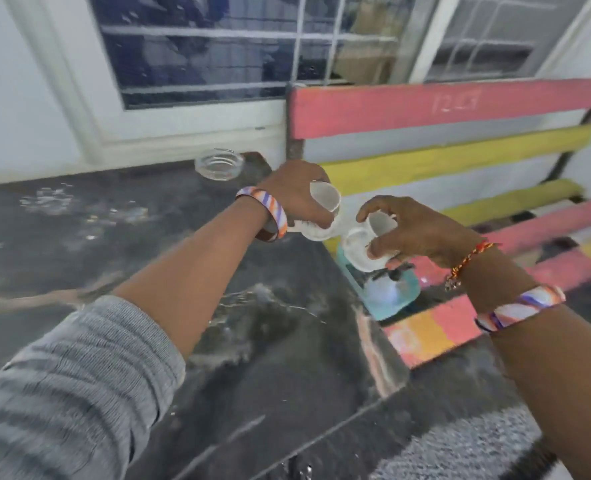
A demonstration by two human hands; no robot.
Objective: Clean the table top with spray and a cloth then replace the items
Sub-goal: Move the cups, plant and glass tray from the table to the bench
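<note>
White cup and saucer [321,216] gripped in left hand [294,192], second set [366,244] gripped in right hand [422,233]

The dark table top [79,244] looks glossy and wet, the ashtray [218,165] clear glass, the bench [443,105] painted wood.

- The table top [148,244] is dark, glossy stone, streaked with wet patches.
- A clear glass ashtray [218,164] sits upright at the table's far edge.
- A white cup and saucer [321,216] are held above the table's right edge, the cup tilted.
- A second white cup and saucer [366,244] are held just beyond that edge.
- A pale blue spray bottle [391,292] lies off the table, beside its right edge; blurred.
</note>
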